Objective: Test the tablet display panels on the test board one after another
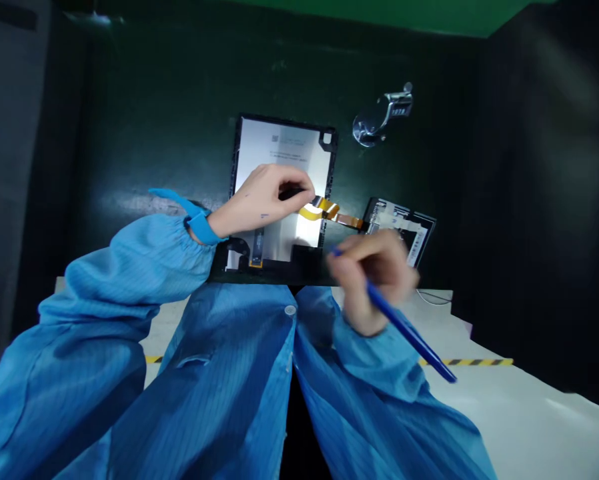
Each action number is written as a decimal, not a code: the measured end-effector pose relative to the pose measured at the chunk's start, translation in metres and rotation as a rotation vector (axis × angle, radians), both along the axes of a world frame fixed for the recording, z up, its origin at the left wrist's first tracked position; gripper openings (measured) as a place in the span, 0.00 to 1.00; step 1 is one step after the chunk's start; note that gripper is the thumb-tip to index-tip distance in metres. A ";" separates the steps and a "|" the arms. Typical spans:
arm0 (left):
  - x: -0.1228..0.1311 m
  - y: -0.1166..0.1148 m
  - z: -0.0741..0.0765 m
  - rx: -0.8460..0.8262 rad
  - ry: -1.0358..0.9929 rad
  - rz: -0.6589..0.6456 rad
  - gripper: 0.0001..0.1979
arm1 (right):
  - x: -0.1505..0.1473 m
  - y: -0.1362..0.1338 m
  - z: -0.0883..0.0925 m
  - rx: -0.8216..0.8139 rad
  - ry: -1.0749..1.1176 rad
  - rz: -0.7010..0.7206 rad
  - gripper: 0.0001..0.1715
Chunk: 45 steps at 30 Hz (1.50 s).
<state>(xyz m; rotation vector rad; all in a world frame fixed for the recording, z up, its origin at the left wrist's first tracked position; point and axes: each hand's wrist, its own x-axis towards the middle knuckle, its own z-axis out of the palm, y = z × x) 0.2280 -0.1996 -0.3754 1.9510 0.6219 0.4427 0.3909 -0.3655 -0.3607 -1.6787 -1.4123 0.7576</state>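
Note:
My left hand [267,197] reaches over a tablet-sized display panel [299,143] with a silvery back and black frame. Its thumb and forefinger pinch the end of an orange flex cable [347,219], which runs right to a smaller device with exposed innards [420,230]. In my right hand [377,273], blurred by motion, is a slim blue pen-like tool [412,337]; its tip points at the panel's lower right and its long end slants toward me. Whether the tool is a pen or tweezers I cannot make out. Part of the smaller device is hidden behind my right hand.
A shiny metal tape dispenser-like stand [382,120] is on the dark green table [179,100], right of the panel. Dark upright walls [544,200] flank the table. A thin cable [433,299] hangs by the front edge. A blue wrist strap [204,227] circles my left wrist.

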 end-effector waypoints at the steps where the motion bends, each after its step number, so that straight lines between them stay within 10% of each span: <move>1: 0.000 0.001 -0.002 -0.001 0.008 0.007 0.08 | -0.010 0.002 -0.002 -0.004 0.010 0.010 0.12; 9: 0.003 -0.001 -0.006 0.001 0.010 0.042 0.06 | -0.085 0.023 -0.029 0.073 0.053 -0.034 0.20; 24: 0.001 0.006 -0.008 -0.099 -0.041 0.042 0.09 | -0.086 0.013 -0.040 0.216 0.007 -0.167 0.16; 27: -0.002 0.022 -0.004 -0.200 -0.180 0.146 0.12 | -0.083 0.011 -0.040 0.285 -0.063 0.097 0.09; 31: -0.007 0.048 0.000 -0.276 -0.285 0.480 0.11 | -0.084 0.009 -0.042 0.280 -0.484 0.500 0.25; 38: -0.015 0.066 0.002 -0.367 -0.277 0.655 0.06 | -0.066 -0.030 -0.057 0.488 -0.570 0.401 0.18; 45: -0.022 0.071 -0.010 -0.016 -0.201 0.682 0.10 | -0.067 -0.008 -0.047 0.418 -0.621 0.522 0.28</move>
